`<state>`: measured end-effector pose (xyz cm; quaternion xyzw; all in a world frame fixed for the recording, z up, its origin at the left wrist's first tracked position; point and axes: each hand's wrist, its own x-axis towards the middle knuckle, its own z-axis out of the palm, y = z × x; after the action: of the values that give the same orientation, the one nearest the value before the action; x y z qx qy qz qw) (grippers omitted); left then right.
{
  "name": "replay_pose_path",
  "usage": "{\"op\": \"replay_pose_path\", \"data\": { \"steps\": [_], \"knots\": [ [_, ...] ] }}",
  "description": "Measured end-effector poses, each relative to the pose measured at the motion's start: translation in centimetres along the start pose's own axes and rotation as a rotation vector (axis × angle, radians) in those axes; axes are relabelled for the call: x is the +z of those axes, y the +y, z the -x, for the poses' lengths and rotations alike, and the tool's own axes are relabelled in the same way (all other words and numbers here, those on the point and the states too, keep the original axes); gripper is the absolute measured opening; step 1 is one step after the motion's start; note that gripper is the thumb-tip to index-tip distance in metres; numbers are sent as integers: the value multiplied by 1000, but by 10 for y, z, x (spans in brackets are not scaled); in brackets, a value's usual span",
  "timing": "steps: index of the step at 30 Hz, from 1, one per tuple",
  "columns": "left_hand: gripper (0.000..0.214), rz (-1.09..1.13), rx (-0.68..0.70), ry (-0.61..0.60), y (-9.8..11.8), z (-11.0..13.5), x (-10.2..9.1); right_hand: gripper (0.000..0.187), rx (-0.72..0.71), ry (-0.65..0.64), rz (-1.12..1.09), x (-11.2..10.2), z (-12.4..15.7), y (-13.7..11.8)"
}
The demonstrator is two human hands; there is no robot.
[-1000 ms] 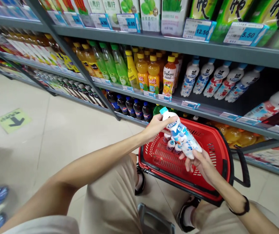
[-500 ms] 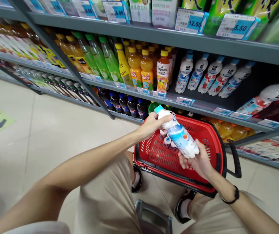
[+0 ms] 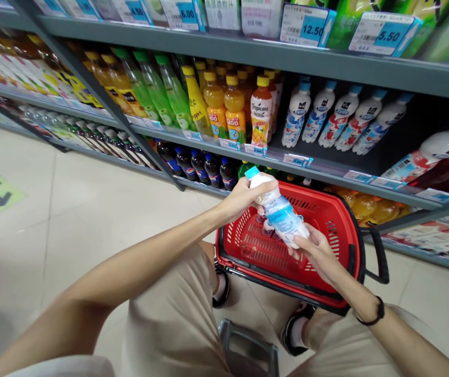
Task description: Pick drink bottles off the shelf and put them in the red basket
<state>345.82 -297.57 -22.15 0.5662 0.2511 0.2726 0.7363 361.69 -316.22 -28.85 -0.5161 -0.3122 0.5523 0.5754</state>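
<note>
A white and blue drink bottle (image 3: 281,212) with a light blue cap is held tilted between my two hands, above the red shopping basket (image 3: 263,262). My left hand (image 3: 243,196) is wrapped round its upper part just below the cap, thumb across the front. Lower down, my right hand (image 3: 313,248) grips the base, with its thumb on the front and fingers partly hidden behind. Small bottles (image 3: 267,228) lie inside the basket, partly covered by the held bottle.
Ahead stands a shelf (image 3: 224,44) of drinks. White bottles with blue caps (image 3: 297,115) are beside a Tropicana bottle (image 3: 261,112). Pepsi bottles (image 3: 210,170) fill a lower level. A black basket handle (image 3: 381,256) sticks out at right. A grey stool (image 3: 250,348) is between my legs.
The bottle has been turned about its length, so another side of its label faces me. My right thumb has come round onto the front of the base.
</note>
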Motion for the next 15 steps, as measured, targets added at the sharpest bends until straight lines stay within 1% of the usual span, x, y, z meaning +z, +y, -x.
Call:
{"op": "replay_pose_path", "data": {
  "steps": [3, 7, 9, 12, 14, 15],
  "knots": [
    [61, 53, -23, -43, 4, 2, 0, 43, 32, -69, -68, -1, 3, -1],
    [68, 107, -33, -89, 6, 3, 1, 57, 129, -149, -151, -2, 2, -1],
    [71, 116, -40, -102, 7, 4, 1, 62, 163, -148, -165, -3, 1, -1],
    [72, 111, -53, -99, 7, 5, 2, 65, 172, -123, -124, -2, -2, -1],
    [70, 89, -52, -72, 6, 6, 4, 63, 135, -77, -75, 1, -5, 2],
    [69, 67, -47, -56, 5, 7, 4, 58, 99, -48, -46, 3, -7, 4]
  ]
}}
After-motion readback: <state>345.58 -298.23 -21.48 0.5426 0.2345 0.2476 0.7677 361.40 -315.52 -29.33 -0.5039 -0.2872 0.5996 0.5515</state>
